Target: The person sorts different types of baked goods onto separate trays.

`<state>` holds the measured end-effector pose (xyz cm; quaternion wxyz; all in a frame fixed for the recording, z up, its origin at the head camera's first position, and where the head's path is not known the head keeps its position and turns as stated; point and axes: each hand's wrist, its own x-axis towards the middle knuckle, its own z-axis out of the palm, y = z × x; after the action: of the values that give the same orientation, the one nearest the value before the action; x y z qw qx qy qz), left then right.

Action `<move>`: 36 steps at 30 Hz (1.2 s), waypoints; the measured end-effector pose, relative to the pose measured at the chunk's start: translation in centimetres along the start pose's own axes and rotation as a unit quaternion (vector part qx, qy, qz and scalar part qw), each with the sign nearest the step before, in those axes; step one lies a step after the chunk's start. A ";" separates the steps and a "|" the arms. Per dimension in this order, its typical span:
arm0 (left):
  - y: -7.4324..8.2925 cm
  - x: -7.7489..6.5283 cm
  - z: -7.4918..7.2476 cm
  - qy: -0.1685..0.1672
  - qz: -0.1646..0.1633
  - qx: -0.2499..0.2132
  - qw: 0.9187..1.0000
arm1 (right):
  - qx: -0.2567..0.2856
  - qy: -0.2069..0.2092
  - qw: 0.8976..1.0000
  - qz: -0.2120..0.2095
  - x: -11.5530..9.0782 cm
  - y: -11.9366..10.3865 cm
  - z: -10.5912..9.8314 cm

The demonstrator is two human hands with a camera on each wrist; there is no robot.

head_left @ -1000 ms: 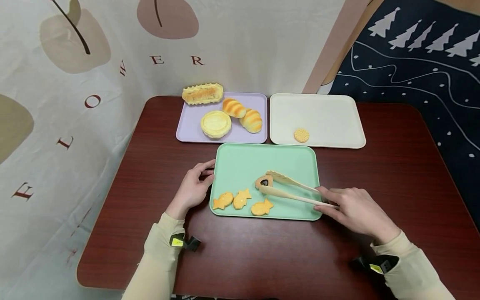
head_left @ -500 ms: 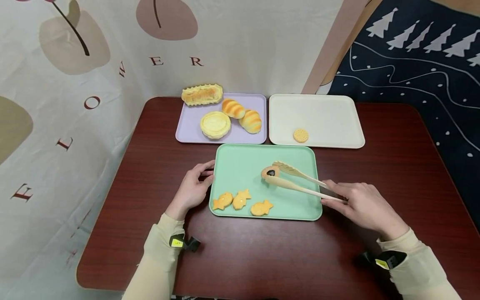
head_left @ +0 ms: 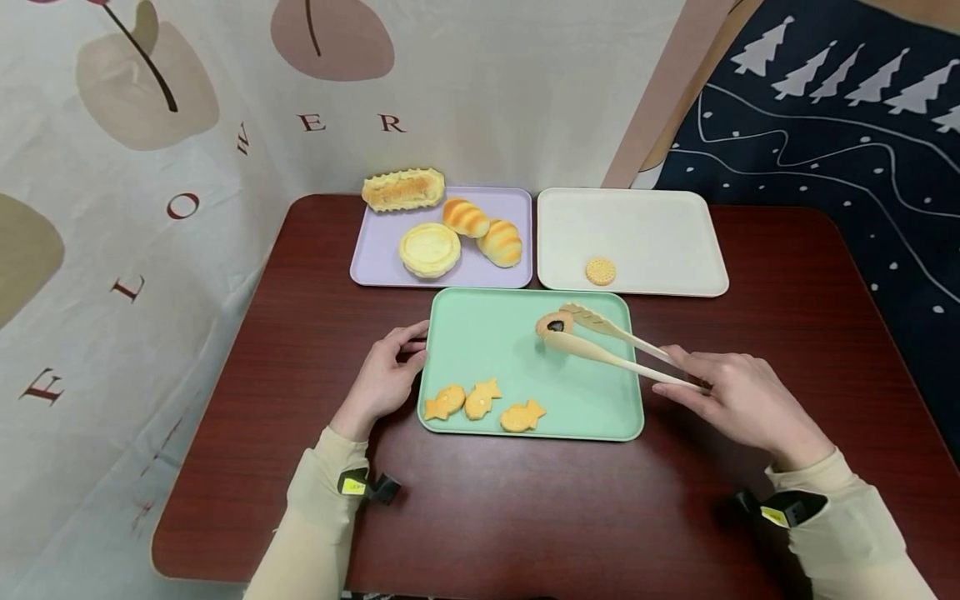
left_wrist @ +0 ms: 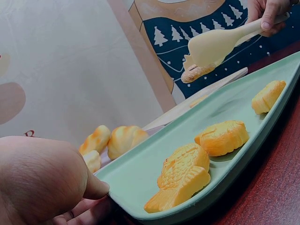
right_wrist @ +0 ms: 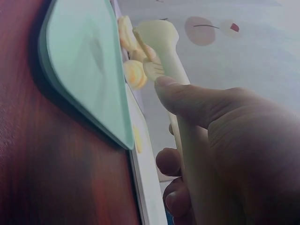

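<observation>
Cream tongs (head_left: pixel 596 352) grip cookie (head_left: pixel 551 324) | right fingers (head_left: pixel 697 365) pinching tongs | left fingers (head_left: pixel 407 333) relaxed, touching tray (head_left: pixel 487 333)

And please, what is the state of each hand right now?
Left hand: open, touching the green tray.
Right hand: closed, holding tongs with a cookie between their tips.

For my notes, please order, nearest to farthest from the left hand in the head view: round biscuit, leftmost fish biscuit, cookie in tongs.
1. Leftmost fish biscuit: green tray, near left corner
2. Cookie: in tongs, above green tray
3. Round biscuit: white tray
</observation>
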<state>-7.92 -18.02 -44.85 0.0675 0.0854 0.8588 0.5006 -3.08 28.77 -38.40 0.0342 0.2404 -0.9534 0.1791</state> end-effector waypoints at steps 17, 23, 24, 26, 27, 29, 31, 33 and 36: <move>0.1 -0.1 0.0 0.000 0.003 -0.004 1.000 | -0.004 0.042 0.999 0.019 0.6 2.7 -1.4; 0.0 -0.1 0.0 -0.003 -0.002 -0.004 1.000 | -0.005 0.046 0.998 0.040 0.9 3.7 -1.7; 0.0 0.0 0.0 -0.003 -0.002 -0.004 1.000 | -0.005 0.049 0.998 0.042 1.0 3.9 -1.7; 0.0 0.0 0.0 -0.003 -0.002 -0.004 1.000 | -0.004 0.055 0.997 0.046 1.1 4.4 -1.7; 0.0 0.0 0.0 -0.003 -0.002 -0.004 1.000 | -0.006 0.057 0.997 0.049 1.1 4.7 -1.7; 0.0 0.0 0.0 -0.003 -0.003 -0.004 1.000 | -0.002 0.057 0.997 0.058 1.2 5.1 -1.7; 0.0 0.0 0.0 -0.002 -0.003 -0.005 1.000 | 0.002 0.053 0.996 0.069 1.3 5.5 -1.8; 0.1 -0.1 0.0 -0.003 -0.003 -0.007 1.000 | 0.004 0.047 0.995 0.083 1.4 5.9 -1.8; 0.2 -0.1 -0.1 -0.003 -0.004 -0.009 1.000 | 0.009 0.039 0.994 0.105 1.4 6.3 -1.8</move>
<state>-7.79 -18.01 -44.63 0.0727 0.0832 0.8542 0.5080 -7.37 33.97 -38.57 0.0502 0.1324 -0.9696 0.1996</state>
